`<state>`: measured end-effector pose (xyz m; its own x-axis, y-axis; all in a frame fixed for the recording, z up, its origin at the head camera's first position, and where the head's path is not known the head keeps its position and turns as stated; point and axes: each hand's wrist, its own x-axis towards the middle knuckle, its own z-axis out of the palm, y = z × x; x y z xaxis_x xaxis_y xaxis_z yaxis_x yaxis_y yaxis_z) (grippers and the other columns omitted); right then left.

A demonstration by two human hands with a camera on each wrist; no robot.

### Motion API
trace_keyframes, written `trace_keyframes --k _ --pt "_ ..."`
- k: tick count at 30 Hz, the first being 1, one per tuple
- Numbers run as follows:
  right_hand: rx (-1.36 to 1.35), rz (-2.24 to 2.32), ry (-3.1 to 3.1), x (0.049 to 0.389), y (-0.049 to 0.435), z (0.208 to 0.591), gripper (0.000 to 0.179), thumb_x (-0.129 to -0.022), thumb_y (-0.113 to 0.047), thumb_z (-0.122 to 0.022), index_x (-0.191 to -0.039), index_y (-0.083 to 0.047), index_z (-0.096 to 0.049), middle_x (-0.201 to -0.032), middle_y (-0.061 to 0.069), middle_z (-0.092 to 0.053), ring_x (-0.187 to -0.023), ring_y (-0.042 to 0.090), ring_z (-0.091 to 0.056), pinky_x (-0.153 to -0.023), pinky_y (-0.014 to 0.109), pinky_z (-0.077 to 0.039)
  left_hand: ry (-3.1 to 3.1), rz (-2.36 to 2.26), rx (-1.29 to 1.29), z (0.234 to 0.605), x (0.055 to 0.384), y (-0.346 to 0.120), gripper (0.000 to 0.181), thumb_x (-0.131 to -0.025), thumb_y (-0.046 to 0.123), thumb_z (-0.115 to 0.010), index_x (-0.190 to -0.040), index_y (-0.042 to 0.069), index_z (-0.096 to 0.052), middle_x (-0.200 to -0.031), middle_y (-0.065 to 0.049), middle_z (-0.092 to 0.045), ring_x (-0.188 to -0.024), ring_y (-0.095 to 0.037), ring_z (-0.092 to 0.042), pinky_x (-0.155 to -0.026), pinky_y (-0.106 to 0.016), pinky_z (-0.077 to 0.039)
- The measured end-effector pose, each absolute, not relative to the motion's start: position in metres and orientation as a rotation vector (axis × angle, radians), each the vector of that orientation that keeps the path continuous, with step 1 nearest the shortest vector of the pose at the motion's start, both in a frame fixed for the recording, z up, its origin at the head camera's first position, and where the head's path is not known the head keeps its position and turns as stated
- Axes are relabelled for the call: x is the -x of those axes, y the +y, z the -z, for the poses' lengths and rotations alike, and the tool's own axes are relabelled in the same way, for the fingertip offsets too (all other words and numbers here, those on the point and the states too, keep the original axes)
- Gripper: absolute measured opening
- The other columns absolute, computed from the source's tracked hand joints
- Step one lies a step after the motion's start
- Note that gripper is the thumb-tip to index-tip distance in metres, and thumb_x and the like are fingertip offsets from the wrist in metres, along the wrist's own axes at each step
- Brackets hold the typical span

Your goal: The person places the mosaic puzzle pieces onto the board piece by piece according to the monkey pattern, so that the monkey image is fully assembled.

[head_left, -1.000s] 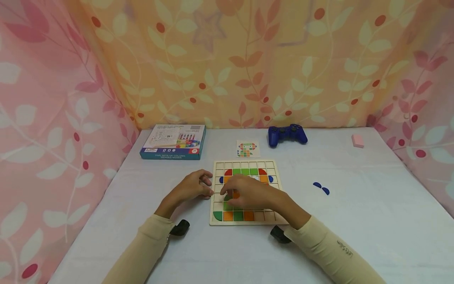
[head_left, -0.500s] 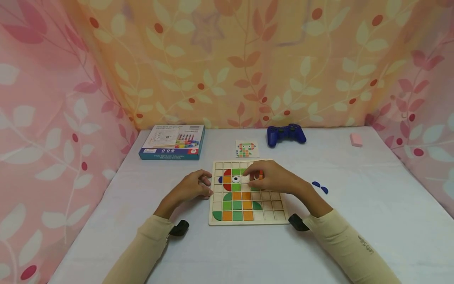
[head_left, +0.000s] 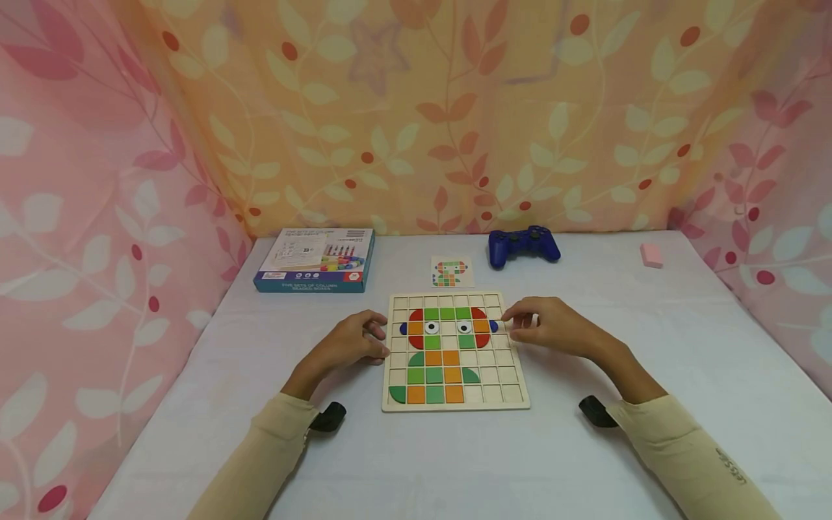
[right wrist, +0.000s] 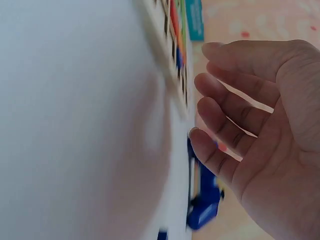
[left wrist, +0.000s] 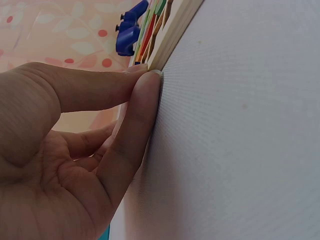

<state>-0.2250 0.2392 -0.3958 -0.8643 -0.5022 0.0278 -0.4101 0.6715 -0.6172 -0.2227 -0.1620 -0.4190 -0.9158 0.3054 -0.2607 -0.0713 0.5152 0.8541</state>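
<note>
A square wooden puzzle board (head_left: 507, 375) lies flat on the table, its grid partly filled with green, orange, red and blue tiles and two white eye tiles. My left hand (head_left: 349, 339) is at its left edge; in the left wrist view, thumb and finger meet there and pinch the rim of the board (left wrist: 175, 35). Past the right edge hovers my right hand (head_left: 559, 326), fingers loosely bent with nothing between them in the right wrist view. A blue piece (right wrist: 162, 235) shows at the bottom of that view; in the head view the right hand hides the loose blue half-circles.
Behind the board lies a card (head_left: 453, 272) printed with a similar figure. A blue game controller (head_left: 523, 247) stands to its right and a boxed game (head_left: 316, 261) to its left. A pink block (head_left: 651, 255) sits at the far right. Floral curtains surround the table.
My right hand has moved right from over the board's middle to beyond its right edge, uncovering the tiles and covering the loose blue pieces. The left hand stays at the board's edge.
</note>
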Motion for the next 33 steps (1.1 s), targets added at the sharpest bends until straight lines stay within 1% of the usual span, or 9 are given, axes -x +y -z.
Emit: trace_keyframes --k 8,17,25,33 --pt "0.632 0.898 2.825 0.218 0.281 0.402 0.026 -0.092 -0.016 -0.08 -0.117 -0.009 -0.077 -0.094 -0.004 -0.068 -0.089 0.016 -0.059 -0.075 0.026 -0.05 2.389 -1.372 -0.17 0.418 0.223 -0.161 0.059 -0.089 0.003 -0.081 -0.142 0.002 -0.056 -0.114 -0.013 -0.062 -0.09 -0.022 -0.068 -0.08 -0.03 -0.065" --pt "0.527 0.871 2.88 0.207 0.316 0.405 0.029 -0.091 -0.019 -0.082 -0.118 -0.01 -0.077 -0.097 -0.003 -0.068 -0.089 0.013 -0.059 -0.073 0.025 -0.049 2.403 -1.355 -0.166 0.418 0.223 -0.16 0.059 -0.09 0.003 -0.081 -0.143 0.003 -0.057 -0.115 -0.012 -0.063 -0.092 -0.022 -0.067 -0.081 -0.029 -0.064" --pt "0.474 0.81 2.9 0.201 0.334 0.407 0.033 -0.089 -0.021 -0.084 -0.12 -0.012 -0.077 -0.101 -0.004 -0.071 -0.09 0.013 -0.059 -0.075 0.025 -0.05 2.4 -1.356 -0.164 0.42 0.223 -0.161 0.058 -0.09 0.004 -0.081 -0.143 0.003 -0.057 -0.116 -0.013 -0.063 -0.092 -0.022 -0.067 -0.081 -0.029 -0.064" --pt "0.462 0.806 2.891 0.196 0.341 0.408 0.033 -0.09 -0.02 -0.083 -0.121 -0.011 -0.076 -0.102 -0.002 -0.07 -0.09 0.014 -0.058 -0.075 0.024 -0.051 2.4 -1.354 -0.146 0.42 0.224 -0.16 0.059 -0.09 0.003 -0.081 -0.143 0.004 -0.056 -0.116 -0.012 -0.063 -0.092 -0.022 -0.068 -0.081 -0.029 -0.064"
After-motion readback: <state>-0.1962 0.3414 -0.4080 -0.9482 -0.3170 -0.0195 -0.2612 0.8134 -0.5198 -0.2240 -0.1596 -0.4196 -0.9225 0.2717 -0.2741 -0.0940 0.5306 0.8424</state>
